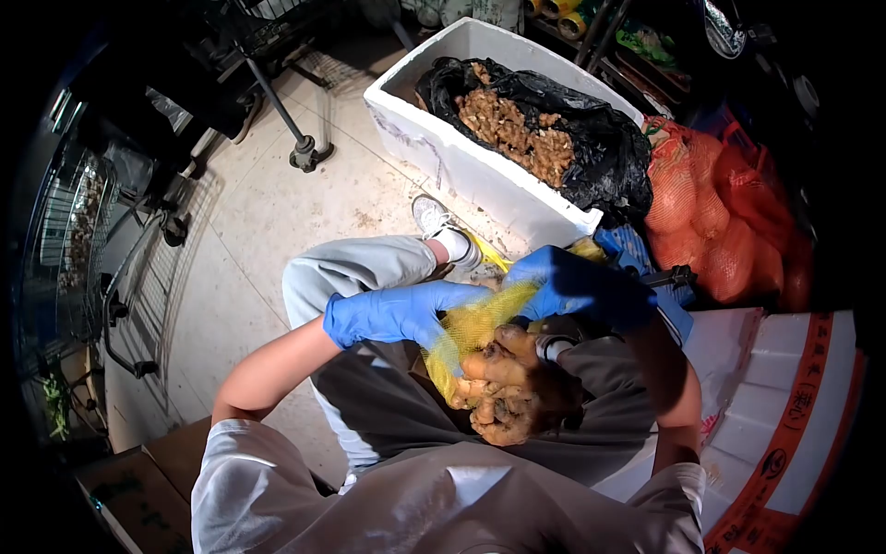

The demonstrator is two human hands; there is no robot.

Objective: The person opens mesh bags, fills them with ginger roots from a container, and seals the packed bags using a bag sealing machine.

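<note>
A yellow mesh bag [482,321] stretches between my two blue-gloved hands, above my lap. My left hand [401,314] grips the mesh from the left, some of its fingers showing through the netting. The bag's right edge is in my right hand [577,284], which lies partly in shadow with its fingertips bent in towards the mesh. Knobbly ginger [506,383] sits at the near side of the bag, close to my body. Netting covers its left part, while its right part is in dark shade.
Beyond my feet stands a white foam box [461,152] with a black plastic liner [604,152] and ginger pieces [508,125]. Red mesh sacks [706,222] are piled at the right, behind a white carton [738,369] with red tape. A wheeled cart leg [300,152] stands at the upper left.
</note>
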